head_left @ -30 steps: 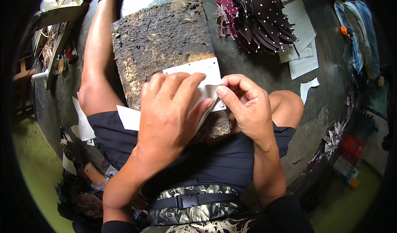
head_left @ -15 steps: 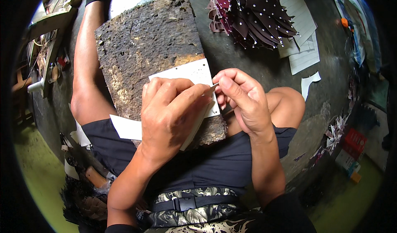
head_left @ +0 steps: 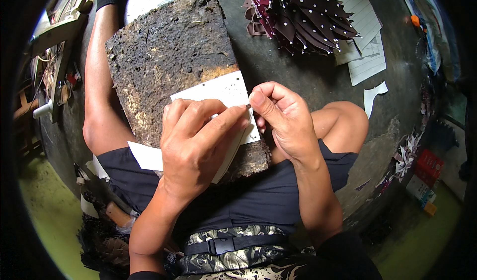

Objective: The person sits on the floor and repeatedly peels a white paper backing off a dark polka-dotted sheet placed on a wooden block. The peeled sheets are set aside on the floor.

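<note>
My left hand [head_left: 191, 138] is closed over a thin off-white piece [head_left: 229, 153], whose pale edge shows below the palm. Its thumb and forefinger pinch close to my right hand [head_left: 284, 118]. That one is closed too, thumb against forefinger, at a tiny thin bit too small to name. Beneath the fingers, a white card [head_left: 231, 87] with small dark holes at its corners lies on a rough, dark, worn board [head_left: 171, 46]. Another white piece [head_left: 145, 156] sticks out left of the left hand, partly hidden by it.
The board rests across my lap between my bent legs. Beyond its right side lies a pile of dark polka-dotted cut pieces [head_left: 303, 16], with lined paper sheets [head_left: 367, 64] beside it. White offcuts [head_left: 373, 97] and a red box [head_left: 428, 166] lie to the right. A wooden stand [head_left: 54, 36] is at left.
Both hands, the card and the board have shifted slightly left in view. The fingertips of the two hands stay close together in much the same pinch.
</note>
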The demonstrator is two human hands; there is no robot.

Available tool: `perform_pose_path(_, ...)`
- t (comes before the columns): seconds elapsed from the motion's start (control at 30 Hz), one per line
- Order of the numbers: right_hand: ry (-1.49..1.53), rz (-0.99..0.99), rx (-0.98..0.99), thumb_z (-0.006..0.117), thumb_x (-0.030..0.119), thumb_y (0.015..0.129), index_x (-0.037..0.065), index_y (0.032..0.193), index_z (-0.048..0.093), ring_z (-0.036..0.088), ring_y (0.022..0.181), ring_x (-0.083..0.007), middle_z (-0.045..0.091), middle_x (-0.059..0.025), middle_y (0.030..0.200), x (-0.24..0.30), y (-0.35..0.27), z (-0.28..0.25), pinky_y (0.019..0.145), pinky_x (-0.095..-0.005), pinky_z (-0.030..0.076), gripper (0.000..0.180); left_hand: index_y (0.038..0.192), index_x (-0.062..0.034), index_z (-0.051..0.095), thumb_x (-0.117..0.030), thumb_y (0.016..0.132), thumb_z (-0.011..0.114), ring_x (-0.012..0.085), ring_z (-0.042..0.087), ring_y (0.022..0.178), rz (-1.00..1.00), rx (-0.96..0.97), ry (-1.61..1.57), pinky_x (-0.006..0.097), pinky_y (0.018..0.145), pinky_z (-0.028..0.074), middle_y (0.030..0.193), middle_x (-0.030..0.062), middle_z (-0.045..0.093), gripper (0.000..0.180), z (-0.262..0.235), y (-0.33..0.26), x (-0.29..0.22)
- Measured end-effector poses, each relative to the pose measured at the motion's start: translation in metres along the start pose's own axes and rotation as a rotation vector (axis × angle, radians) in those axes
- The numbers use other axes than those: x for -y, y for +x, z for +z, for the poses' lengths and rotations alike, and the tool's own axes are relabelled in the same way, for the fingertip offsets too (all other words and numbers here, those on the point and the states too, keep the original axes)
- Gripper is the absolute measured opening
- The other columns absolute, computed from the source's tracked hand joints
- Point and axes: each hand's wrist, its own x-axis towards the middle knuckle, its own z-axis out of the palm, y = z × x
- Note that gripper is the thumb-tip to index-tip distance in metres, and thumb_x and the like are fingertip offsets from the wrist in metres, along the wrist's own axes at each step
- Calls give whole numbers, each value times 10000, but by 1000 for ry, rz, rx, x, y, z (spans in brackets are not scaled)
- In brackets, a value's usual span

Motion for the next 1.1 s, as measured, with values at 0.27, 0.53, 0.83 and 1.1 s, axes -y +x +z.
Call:
perform_pose_path(0.27,-49,8,6,737,378,1176,70,1128,747,559,800,-7,671,70,928,-5,2,-4,719,-207,486,312,1126,-163,889,-202,860,973,221,649,885,1,7,-3,403,803,490,1013,-3,733,281,0,4,0)
perform_pose_path(0.53,-116,-154,69,701,364,1198,67,1132,689,569,844,-4,648,71,960,-8,4,1,749,-209,505,304,1102,-162,879,-207,858,976,224,642,872,0,16,-8,407,791,484,995,-3,724,267,-1,7,1)
perform_pose_path(0.83,125,-7,92,705,356,1196,75,1129,690,531,885,4,608,89,971,-10,4,-4,785,-202,480,290,1074,-155,865,-193,857,969,236,639,857,-7,14,-20,414,773,487,979,2,715,244,-1,10,1)
perform_pose_path(1.1,31,-111,107,690,348,1205,75,1114,670,527,917,-8,609,79,994,-16,7,-1,805,-208,474,288,1075,-159,867,-202,855,970,239,643,856,-33,14,-39,414,774,497,982,3,718,246,-3,12,0)
